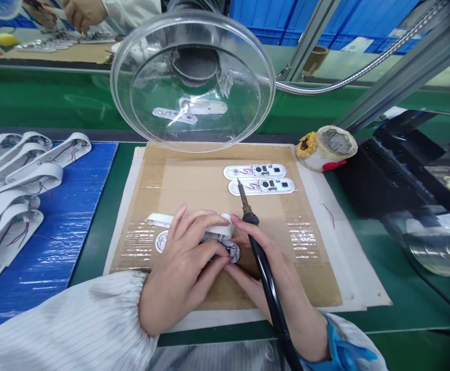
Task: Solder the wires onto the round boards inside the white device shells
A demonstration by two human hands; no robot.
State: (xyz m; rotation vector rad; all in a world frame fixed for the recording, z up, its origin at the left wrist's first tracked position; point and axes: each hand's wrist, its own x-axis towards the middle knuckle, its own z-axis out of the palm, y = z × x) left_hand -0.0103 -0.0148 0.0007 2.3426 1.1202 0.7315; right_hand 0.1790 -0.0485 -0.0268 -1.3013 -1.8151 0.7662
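Observation:
My left hand (190,257) is closed on a small round-ended circuit board (233,251) and a white plastic housing (160,220), and it covers most of both. The fingertips of my right hand (271,263) touch the same parts from the other side. That hand also holds a black-handled soldering iron (265,268), its metal tip pointing up and away from me. Beyond the tip, two long white strips with electronics, an upper strip (255,171) and a lower strip (261,186), lie side by side on the brown cardboard (186,180).
Several white housings with red wires (20,216) rest on a blue sheet (89,206) at left. A clear round extraction hood (244,123) hangs above the cardboard. At right stand a solder-cleaning pot (336,144) and a black box (367,175). Another person's hand (84,13) is across the bench.

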